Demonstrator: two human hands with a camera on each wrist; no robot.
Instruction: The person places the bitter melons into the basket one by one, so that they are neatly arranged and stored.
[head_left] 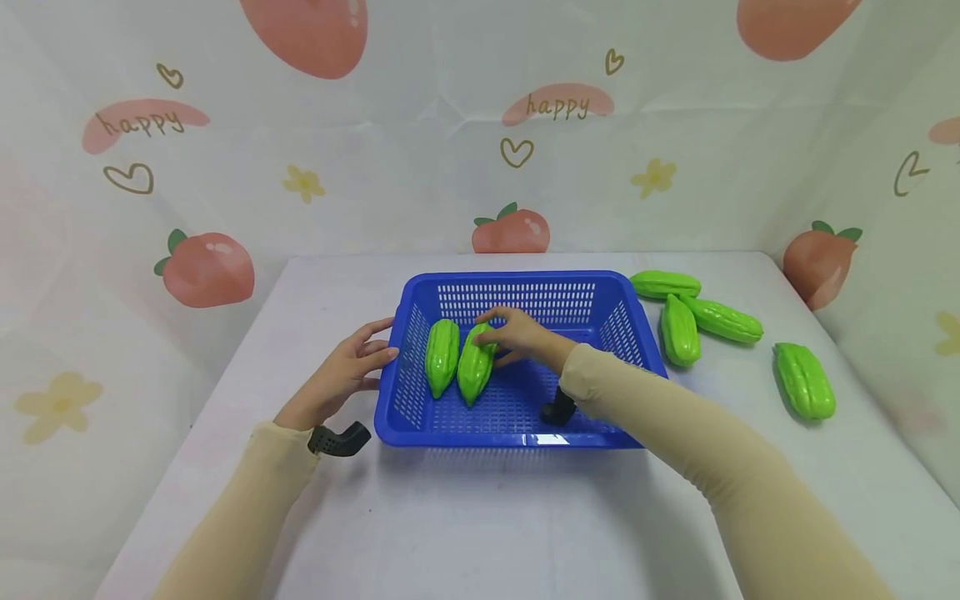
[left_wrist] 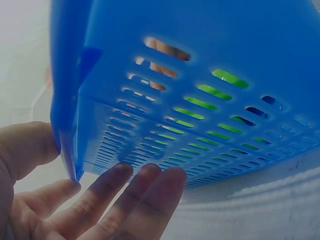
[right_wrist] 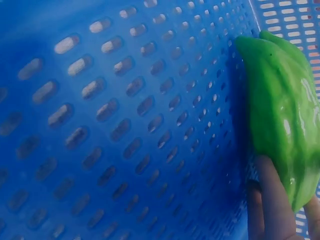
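Observation:
A blue plastic basket [head_left: 465,440] with slotted walls stands on the table. Inside, toward its left end, lie two glossy green ribbed bitter melons, side by side. My right hand [head_left: 517,333] reaches in and grips the upper part of the nearer-to-center bitter melon [head_left: 474,375]; its fingers [right_wrist: 275,200] also show against this melon in the right wrist view. The other bitter melon [head_left: 442,358] lies just left of it, untouched. At the basket's left rim rests my left hand [head_left: 341,371], its thumb and extended fingers touching the rim and outer wall.
Several more bitter melons lie on the table right of the basket: one by the back corner [head_left: 665,284], two below it [head_left: 681,332] [head_left: 726,321], and one farther right [head_left: 805,381]. A printed cloth [head_left: 405,192] hangs behind the table [head_left: 465,533].

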